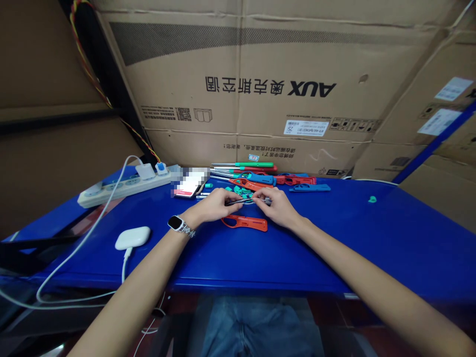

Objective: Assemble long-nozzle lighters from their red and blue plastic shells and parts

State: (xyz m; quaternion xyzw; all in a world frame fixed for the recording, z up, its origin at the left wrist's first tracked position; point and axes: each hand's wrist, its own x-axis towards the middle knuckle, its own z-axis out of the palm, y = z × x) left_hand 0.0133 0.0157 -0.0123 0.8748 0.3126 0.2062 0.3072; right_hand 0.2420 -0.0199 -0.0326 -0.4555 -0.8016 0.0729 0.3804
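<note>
A thin grey piece, like a metal tube or wire (243, 200), runs between my two hands above the blue table. My left hand (217, 206), with a watch at its wrist, pinches it from the left. My right hand (275, 206) is closed on the right end, where a small metallic part shows by the fingers. The fingers partly hide what they hold. Just below lies an orange plastic lighter shell half (253, 223) with a looped end. Small green plastic pieces (241, 190) are heaped right behind my fingers.
Behind the green heap lie blue lighter shells (256, 178), red ones (297, 179) and green-handled long lighters (256, 164). Another blue shell (310, 188) is to the right, with a stray green piece (372, 199). A phone (190, 183), power strip (128, 187) and white charging case (133, 238) stand left. Cardboard (260, 59) walls the back.
</note>
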